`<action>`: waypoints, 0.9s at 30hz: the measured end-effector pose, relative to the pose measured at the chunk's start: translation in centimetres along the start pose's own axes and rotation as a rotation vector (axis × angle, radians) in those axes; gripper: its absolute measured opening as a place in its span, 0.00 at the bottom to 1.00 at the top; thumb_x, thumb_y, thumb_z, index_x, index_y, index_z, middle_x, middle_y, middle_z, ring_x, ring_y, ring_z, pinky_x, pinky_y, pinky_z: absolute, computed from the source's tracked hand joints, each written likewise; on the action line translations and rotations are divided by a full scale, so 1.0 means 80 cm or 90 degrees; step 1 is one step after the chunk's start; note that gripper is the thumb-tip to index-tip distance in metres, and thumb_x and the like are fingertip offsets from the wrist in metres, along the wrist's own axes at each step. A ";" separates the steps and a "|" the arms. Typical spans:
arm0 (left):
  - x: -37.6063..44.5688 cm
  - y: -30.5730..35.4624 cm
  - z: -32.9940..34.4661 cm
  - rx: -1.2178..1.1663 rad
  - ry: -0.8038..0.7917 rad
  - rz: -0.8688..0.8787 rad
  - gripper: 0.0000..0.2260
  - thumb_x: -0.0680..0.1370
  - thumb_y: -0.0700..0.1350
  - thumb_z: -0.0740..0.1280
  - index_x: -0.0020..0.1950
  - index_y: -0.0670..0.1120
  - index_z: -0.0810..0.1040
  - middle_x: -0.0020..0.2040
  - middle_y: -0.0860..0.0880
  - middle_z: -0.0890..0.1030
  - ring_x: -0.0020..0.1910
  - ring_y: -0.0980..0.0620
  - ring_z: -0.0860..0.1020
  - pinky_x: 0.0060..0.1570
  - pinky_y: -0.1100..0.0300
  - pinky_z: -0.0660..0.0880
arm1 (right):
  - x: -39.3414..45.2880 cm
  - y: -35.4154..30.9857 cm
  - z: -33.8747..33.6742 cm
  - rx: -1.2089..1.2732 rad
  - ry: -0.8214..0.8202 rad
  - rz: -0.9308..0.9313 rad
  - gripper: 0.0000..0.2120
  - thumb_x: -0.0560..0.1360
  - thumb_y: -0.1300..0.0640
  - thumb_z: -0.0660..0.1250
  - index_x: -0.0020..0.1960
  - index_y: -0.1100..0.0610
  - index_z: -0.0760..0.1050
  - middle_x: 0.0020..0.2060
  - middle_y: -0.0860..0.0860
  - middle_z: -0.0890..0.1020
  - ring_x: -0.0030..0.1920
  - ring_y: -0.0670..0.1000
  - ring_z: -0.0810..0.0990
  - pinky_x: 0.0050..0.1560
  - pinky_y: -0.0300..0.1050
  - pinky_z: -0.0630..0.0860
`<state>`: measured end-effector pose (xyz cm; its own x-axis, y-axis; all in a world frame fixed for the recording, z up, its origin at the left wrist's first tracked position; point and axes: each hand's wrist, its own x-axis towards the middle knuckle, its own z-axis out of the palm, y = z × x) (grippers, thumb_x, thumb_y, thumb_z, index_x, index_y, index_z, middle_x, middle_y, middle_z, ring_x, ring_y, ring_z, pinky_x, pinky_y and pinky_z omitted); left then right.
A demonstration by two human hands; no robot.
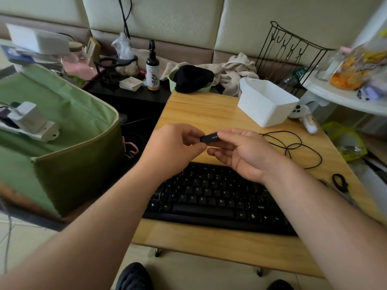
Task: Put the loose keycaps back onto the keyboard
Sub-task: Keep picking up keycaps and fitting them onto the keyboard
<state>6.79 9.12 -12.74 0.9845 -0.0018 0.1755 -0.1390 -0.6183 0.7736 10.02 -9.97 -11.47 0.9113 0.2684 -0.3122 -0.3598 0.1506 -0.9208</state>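
So the thing in play was a long black plastic keycap (pixel 210 138) with small white lettering on top, looked like a Shift key but the print was too small to swear by. It was held up in the air between both hands, above the far edge of the black full-size keyboard (pixel 211 197), not seated in any slot yet. The right hand (pixel 245 152) had its fingers curled round the keycap's right end, and the left hand (pixel 178 146) was pinching the left end between thumb and fingertips. Both hands closed on the same cap, basically.

My read: this was the orient-and-check step, turning the cap so the legend faces the right way before it goes down. The next move would call for finding the empty wide slot, probably at the keyboard's left side, though the forearms hid much of that area so I couldn't tell which gap was open. Then line up the stem and stabiliser and press evenly.

Around it: the light wooden table (pixel 209 114), a white plastic tub (pixel 265 103) farther back, and a loose black cable (pixel 293 146) coiled to the right.
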 end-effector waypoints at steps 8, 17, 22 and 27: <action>-0.008 0.012 -0.002 -0.073 0.000 -0.032 0.06 0.73 0.55 0.78 0.45 0.58 0.83 0.41 0.61 0.85 0.41 0.65 0.82 0.39 0.64 0.76 | -0.017 0.001 0.010 -0.102 -0.028 -0.096 0.10 0.83 0.62 0.66 0.60 0.52 0.83 0.51 0.51 0.86 0.45 0.51 0.84 0.49 0.46 0.81; -0.030 0.002 -0.064 -0.231 -0.120 -0.099 0.03 0.79 0.49 0.73 0.51 0.51 0.86 0.44 0.51 0.87 0.46 0.54 0.83 0.46 0.55 0.75 | -0.040 -0.005 0.057 -0.512 -0.029 -0.262 0.10 0.81 0.60 0.70 0.59 0.48 0.78 0.43 0.51 0.86 0.41 0.50 0.87 0.48 0.51 0.85; -0.048 -0.011 -0.075 -0.235 -0.040 -0.142 0.02 0.77 0.45 0.75 0.45 0.49 0.87 0.38 0.49 0.85 0.37 0.55 0.78 0.42 0.57 0.75 | -0.053 0.014 0.079 -0.560 -0.024 -0.291 0.07 0.76 0.54 0.76 0.51 0.44 0.82 0.43 0.43 0.86 0.44 0.45 0.84 0.48 0.46 0.82; -0.060 -0.022 -0.087 -0.286 -0.058 -0.197 0.06 0.80 0.48 0.72 0.49 0.47 0.87 0.42 0.49 0.87 0.37 0.57 0.77 0.39 0.62 0.74 | -0.052 0.026 0.090 -0.507 -0.028 -0.260 0.06 0.80 0.57 0.72 0.52 0.47 0.86 0.43 0.46 0.88 0.44 0.45 0.86 0.48 0.41 0.81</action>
<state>1.58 15.72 -10.69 0.9892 0.0470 -0.1391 0.1458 -0.2039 0.9681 4.03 -3.91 -10.35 0.9236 0.3770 0.0700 0.2514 -0.4577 -0.8528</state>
